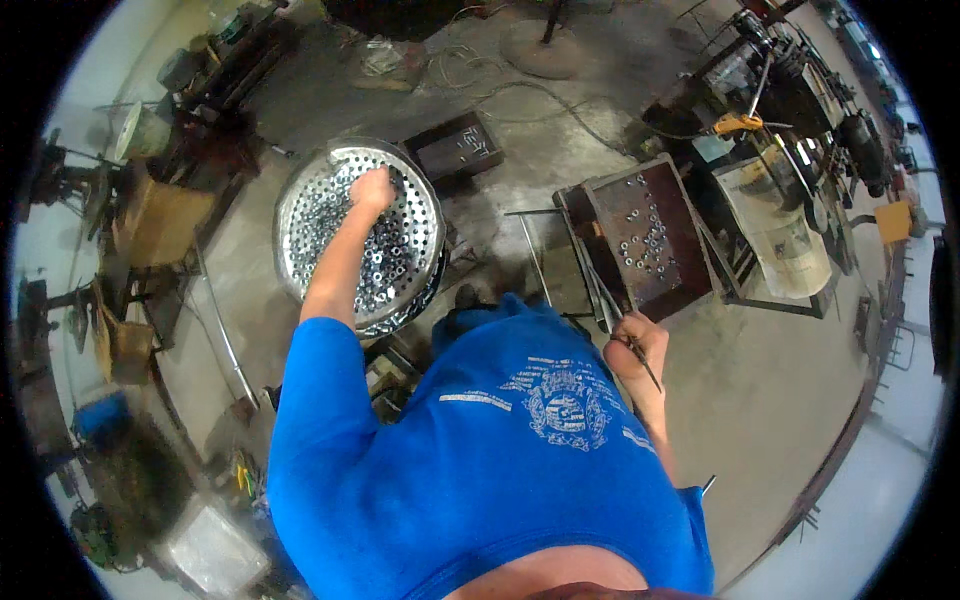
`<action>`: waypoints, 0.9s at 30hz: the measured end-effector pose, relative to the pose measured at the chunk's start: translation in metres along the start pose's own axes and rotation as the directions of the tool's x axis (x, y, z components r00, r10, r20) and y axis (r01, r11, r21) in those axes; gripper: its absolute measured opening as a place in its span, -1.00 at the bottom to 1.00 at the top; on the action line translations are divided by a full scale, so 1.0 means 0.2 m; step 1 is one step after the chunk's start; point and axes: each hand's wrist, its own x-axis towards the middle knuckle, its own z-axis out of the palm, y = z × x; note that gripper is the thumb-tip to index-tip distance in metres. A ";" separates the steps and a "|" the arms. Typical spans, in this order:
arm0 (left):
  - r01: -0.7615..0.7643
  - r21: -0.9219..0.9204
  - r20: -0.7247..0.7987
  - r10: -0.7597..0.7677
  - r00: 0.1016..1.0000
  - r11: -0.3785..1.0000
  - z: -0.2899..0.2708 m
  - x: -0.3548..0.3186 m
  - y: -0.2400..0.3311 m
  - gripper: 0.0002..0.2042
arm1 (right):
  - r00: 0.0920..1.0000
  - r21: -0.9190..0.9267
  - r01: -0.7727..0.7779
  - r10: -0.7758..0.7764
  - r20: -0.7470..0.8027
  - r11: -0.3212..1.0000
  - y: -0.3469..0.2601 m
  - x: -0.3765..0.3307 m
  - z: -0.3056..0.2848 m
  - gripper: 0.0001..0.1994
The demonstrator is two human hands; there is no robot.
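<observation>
My left hand (372, 188) reaches over a round perforated metal pan (436, 225) at the left. Its fingers are curled closed, and whatever they hold is hidden. Many small metal nuts (385, 262) lie heaped in the pan, mostly toward its middle and left. Close to my right side, my right hand (640, 348) is closed round long metal tongs (603, 300). Their thin arms point up and left, beside the edge of a brown metal tray (682, 205). Scattered ring-shaped nuts (655, 240) lie inside that tray.
Beyond the pan, a dark box (425, 150) holds a few small metal pieces. A cable (540, 90) winds over the floor toward a round stand base (548, 48). At right is a frame draped with paper (780, 235). A metal rod (228, 335) leans at left.
</observation>
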 end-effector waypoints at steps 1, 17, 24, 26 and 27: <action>0.001 0.005 -0.006 -0.001 1.000 1.000 -0.07 -0.03 0.05 -0.67 | 1.000 -0.001 -0.004 0.004 0.001 1.000 -0.01 -0.01 0.01 -0.84; 0.079 -0.959 -0.093 0.569 0.817 -0.271 -0.51 -0.64 0.56 -0.68 | 0.948 0.152 0.254 -0.277 0.154 0.955 -0.27 0.12 0.01 -0.80; -0.163 -0.987 -0.118 0.677 0.726 0.002 -0.62 -0.75 0.73 -0.77 | 0.882 0.217 0.426 -0.457 0.114 0.878 -0.27 0.15 0.00 -0.78; -0.212 -0.975 -0.101 0.706 0.701 0.070 -0.66 -0.78 0.77 -0.79 | 0.890 0.236 0.410 -0.443 0.108 0.881 -0.25 0.14 0.00 -0.77; -0.252 -0.964 -0.119 0.718 0.686 0.081 -0.68 -0.79 0.79 -0.79 | 0.897 0.251 0.393 -0.429 0.108 0.885 -0.25 0.13 0.00 -0.77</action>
